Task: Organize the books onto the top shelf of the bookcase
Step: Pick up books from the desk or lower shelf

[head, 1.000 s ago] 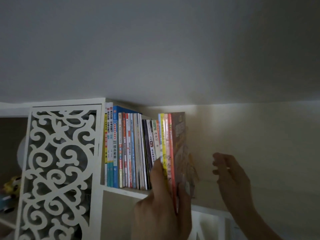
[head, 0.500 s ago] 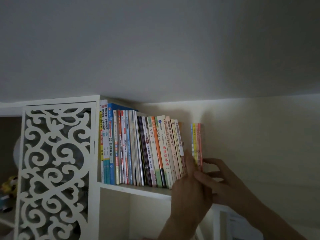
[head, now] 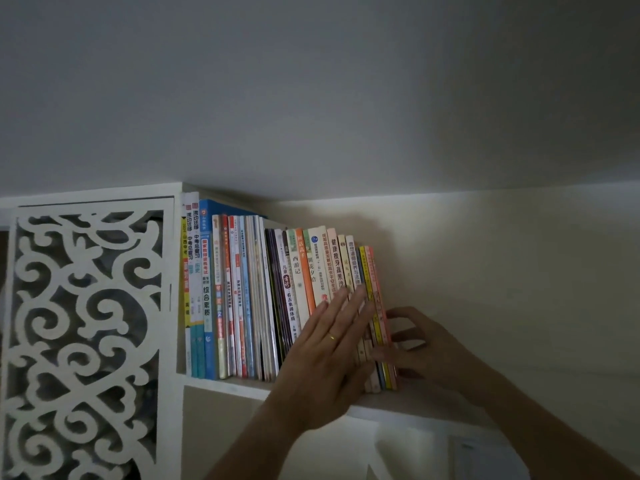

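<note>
Since half a second ago, the thin bundle with the yellow and salmon-pink spines (head: 379,317) has closed up against the leaning paperbacks, and the gap that stood between them is gone.

Nearest, the left hand (head: 332,344), wearing a gold ring, is lying flat with straight fingers spread against the spines of the cream and orange paperbacks, pressing rather than gripping. Just right of it, the right hand (head: 420,344) is curling loosely around the outer cover of the thin bundle, fingertips touching it and bracing it leftward; it is propping more than clamping.

This looks like the squaring-up step: the row of colourful upright books (head: 263,299) is already sitting on the white top shelf board (head: 235,388), tilting rightward at its right end. Next, the hands likely need to tip those leaners upright, spines flush.

Farther off, the white carved scrollwork panel (head: 86,334) is standing left of the row.
</note>
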### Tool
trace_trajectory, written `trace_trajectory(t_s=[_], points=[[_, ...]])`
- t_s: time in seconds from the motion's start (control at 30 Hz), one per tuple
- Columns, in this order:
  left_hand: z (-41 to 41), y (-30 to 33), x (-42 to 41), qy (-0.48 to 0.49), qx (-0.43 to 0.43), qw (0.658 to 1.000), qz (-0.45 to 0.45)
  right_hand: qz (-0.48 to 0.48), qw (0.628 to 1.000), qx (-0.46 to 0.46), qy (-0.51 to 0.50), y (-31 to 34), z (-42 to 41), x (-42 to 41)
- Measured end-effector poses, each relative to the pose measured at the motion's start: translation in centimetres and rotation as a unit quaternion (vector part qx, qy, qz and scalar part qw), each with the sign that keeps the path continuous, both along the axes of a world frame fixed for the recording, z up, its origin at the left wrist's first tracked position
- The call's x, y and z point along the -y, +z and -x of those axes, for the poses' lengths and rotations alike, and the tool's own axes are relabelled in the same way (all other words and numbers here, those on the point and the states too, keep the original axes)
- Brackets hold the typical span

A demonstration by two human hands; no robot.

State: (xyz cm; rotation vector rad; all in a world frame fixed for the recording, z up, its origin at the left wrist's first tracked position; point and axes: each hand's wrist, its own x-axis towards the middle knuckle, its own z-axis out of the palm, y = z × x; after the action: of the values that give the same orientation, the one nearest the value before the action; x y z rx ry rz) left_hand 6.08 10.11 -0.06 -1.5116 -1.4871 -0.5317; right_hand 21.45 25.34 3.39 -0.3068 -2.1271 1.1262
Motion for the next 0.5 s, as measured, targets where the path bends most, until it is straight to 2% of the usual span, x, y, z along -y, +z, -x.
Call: trace_trajectory(t_s=[0.13, 0.3, 0.5], points=[[0.4, -0.1, -0.7, -0.001, 0.001, 1.000, -0.004, -0.002, 1.000, 0.000, 0.002, -0.8, 0.2, -0.6], [0.1, -0.7, -0.3, -0.003, 0.002, 1.000, -0.011, -0.086, 0.993, 0.077, -0.030, -1.6, -0.5, 0.0], [0.3, -1.3, -0.2, -0.001, -0.007, 1.000, -0.011, -0.147, 0.978, 0.129, -0.073, -1.7, -0.8, 1.5]])
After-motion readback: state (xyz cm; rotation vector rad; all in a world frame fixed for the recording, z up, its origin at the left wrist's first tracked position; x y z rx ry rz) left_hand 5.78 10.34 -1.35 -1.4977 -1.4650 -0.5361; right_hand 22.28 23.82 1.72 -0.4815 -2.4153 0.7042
